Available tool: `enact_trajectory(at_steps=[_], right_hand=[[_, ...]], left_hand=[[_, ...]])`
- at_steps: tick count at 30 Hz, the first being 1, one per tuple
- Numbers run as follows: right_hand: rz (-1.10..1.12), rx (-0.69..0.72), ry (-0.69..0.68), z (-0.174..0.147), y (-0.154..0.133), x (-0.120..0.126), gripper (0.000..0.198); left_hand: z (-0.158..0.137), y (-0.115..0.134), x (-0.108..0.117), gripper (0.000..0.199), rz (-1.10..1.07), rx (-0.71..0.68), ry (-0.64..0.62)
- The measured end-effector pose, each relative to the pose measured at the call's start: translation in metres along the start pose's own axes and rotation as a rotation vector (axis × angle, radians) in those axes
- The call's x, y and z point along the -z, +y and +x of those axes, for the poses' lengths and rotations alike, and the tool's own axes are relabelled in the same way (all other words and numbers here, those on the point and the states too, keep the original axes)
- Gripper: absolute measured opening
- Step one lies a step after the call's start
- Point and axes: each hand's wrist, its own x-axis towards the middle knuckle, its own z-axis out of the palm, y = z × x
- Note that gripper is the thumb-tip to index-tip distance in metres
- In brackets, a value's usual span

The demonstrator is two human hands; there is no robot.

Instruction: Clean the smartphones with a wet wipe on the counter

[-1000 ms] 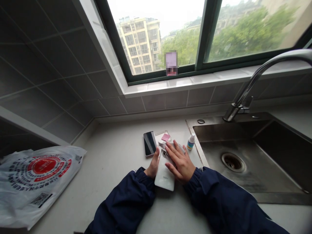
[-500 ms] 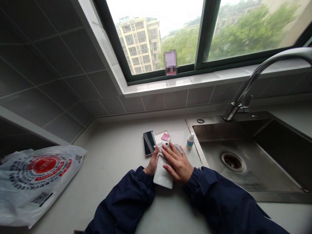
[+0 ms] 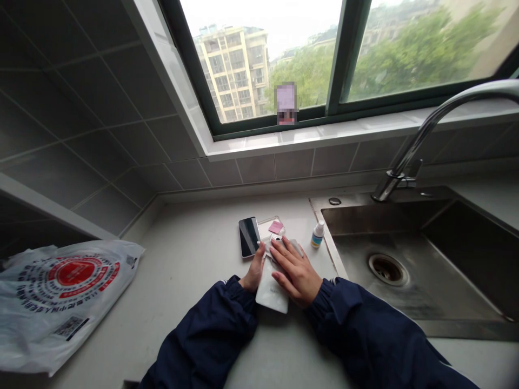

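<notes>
One white phone (image 3: 272, 294), left of the sink (image 3: 438, 273), is clamped along its edge by the left hand (image 3: 253, 271); the right hand (image 3: 299, 274) lies flat on a grey cloth (image 3: 298, 248) over it. Work seems under way; what remains cannot be told.

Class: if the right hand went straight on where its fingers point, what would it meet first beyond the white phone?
The right hand would probably meet the pink square, just ahead of it, though depth is unclear and it might pass above.
</notes>
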Motion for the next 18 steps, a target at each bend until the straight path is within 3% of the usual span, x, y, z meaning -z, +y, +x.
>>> enact_trajectory(at_steps=[7, 18], right_hand=[[0.036, 0.007, -0.007, -0.0003, 0.0037, 0.0000, 0.055], [0.143, 0.009, -0.073, -0.0007, 0.0030, 0.0044, 0.053]], left_hand=[[0.0004, -0.0025, 0.0071, 0.083, -0.030, 0.053, -0.022], [0.0020, -0.0016, 0.0076, 0.084, -0.097, 0.042, 0.003]])
